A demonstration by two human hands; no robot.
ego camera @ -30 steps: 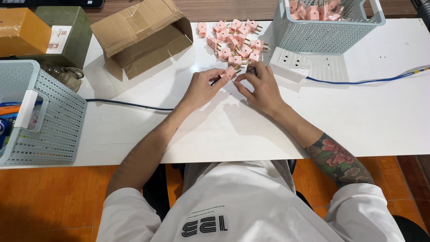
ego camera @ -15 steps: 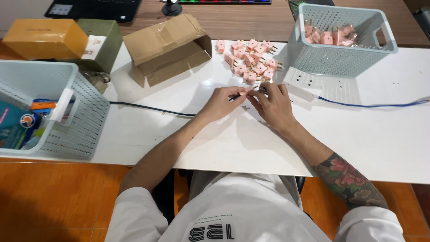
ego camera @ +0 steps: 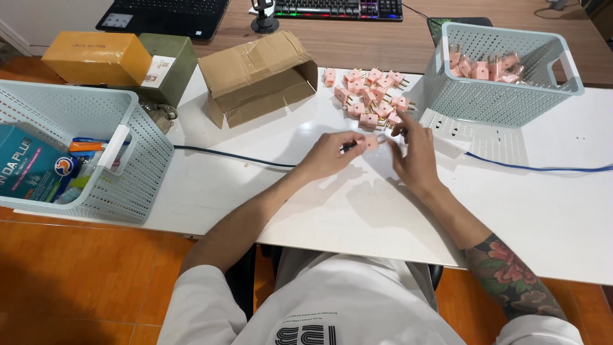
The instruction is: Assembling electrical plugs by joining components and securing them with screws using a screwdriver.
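Here the left hand (ego camera: 329, 155) pinches one pink plug adapter (ego camera: 370, 142) just in front of the heap of pink adapters (ego camera: 370, 96), its grip closed on the piece together with what looks like a thin dark tool. The right hand (ego camera: 415, 153) hovers just beside the same adapter, fingers spread and loose, its grip holding nothing that I can make out.

To do this step well, I judge the adapter should be kept low over the white bench (ego camera: 268, 191), close to the heap, with its metal pins turned away from the palm so the right fingertips can reach them. The left pinch should stay firm but sit on the body only, not on the pins. Working clear of the heap would keep a slip from scattering the pieces.

Much is hard to tell. The dark tool is mostly covered by the left fingers, so its kind is unclear. Whether the right fingertips touch the adapter or stop short cannot be settled. Behind the heap to the right, the pale blue basket (ego camera: 498, 102) shows more pink adapters, but its wall hides how many.
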